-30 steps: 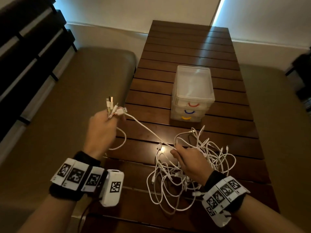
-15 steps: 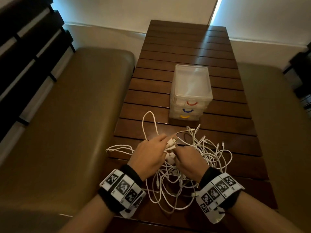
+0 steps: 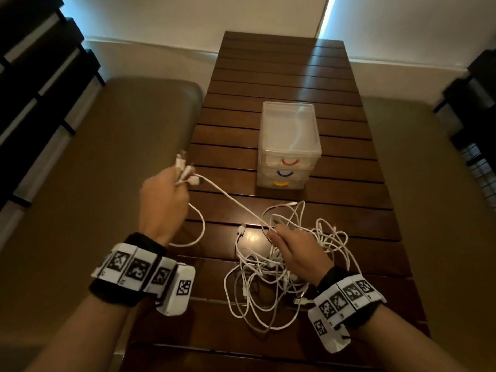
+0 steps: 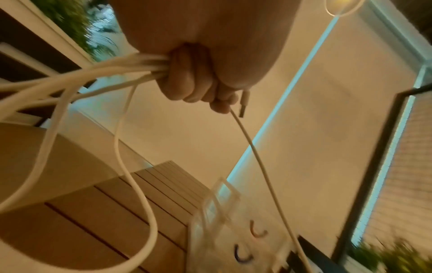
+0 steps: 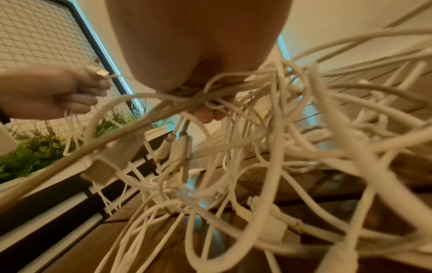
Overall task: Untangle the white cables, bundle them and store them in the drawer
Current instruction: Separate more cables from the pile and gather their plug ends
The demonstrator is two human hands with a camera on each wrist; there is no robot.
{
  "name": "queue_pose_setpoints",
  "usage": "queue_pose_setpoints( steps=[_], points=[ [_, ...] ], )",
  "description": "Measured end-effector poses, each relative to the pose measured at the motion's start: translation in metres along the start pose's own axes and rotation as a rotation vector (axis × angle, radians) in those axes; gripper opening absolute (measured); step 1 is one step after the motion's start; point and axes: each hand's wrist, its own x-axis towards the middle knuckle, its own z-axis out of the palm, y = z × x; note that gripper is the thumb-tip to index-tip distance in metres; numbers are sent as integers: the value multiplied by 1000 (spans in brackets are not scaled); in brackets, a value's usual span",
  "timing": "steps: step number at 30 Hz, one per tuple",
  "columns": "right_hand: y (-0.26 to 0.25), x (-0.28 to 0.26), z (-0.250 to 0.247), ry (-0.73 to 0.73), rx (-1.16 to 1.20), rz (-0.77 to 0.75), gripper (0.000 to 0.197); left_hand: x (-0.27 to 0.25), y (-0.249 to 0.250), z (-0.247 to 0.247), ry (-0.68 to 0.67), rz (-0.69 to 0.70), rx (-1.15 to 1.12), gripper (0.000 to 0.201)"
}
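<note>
A tangle of white cables [image 3: 284, 267] lies on the wooden table [image 3: 281, 76] in front of me. My left hand [image 3: 163, 200] is raised over the table's left edge and grips several cable ends, their plugs [image 3: 185, 173] sticking up from the fist. From there one cable [image 3: 230, 200] runs taut to my right hand [image 3: 292, 248], which pinches strands at the top of the tangle. In the left wrist view, fingers [image 4: 187, 81] curl round a bunch of cables [image 4: 93, 73]. The right wrist view is filled with cable loops [image 5: 257, 166]. A clear three-drawer box [image 3: 288, 146] stands beyond the tangle, all its drawers closed.
A tan cushioned bench [image 3: 94, 183] runs along the table's left side, another [image 3: 442, 210] along the right. Dark slatted furniture [image 3: 32, 76] stands at far left. The far half of the table, behind the drawer box, is bare wood.
Half a second ago both hands met at the tangle. My left hand has since pulled up and to the left with cable ends, drawing one cable taut. The right hand stayed on the tangle.
</note>
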Motion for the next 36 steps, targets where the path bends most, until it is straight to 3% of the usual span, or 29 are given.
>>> queue_pose_setpoints(
  steps=[4,6,8,11,14,18,23,25,31,33,36],
  points=[
    [4,-4,-1,-3,-35,-9,38,7,-18,-1,27,-137,100,23],
    [4,-4,1,-12,-78,-14,44,-2,-19,4,11,-46,175,19],
    [2,-3,2,-23,-114,-31,48,-14,-11,8,-3,106,144,34],
    [-5,0,2,-44,-126,-73,50,-33,8,18,-213,258,56,49],
    [-10,4,2,-37,-91,-84,49,-51,13,43,-499,367,174,34],
    [-10,4,3,-46,-120,-136,44,-57,9,57,-611,427,327,15],
    [-9,4,2,-14,63,-116,41,-45,7,36,-429,394,137,9],
    [-7,6,-1,9,95,-102,41,-37,10,22,-335,341,-3,15],
    [10,8,-17,-104,-76,-52,26,-12,9,-22,49,50,-297,29],
    [14,6,-18,-85,-45,-42,25,-3,5,-28,37,65,-229,20],
    [7,5,-14,-91,-29,-46,20,-1,-3,-16,-123,77,121,15]
  ],
)
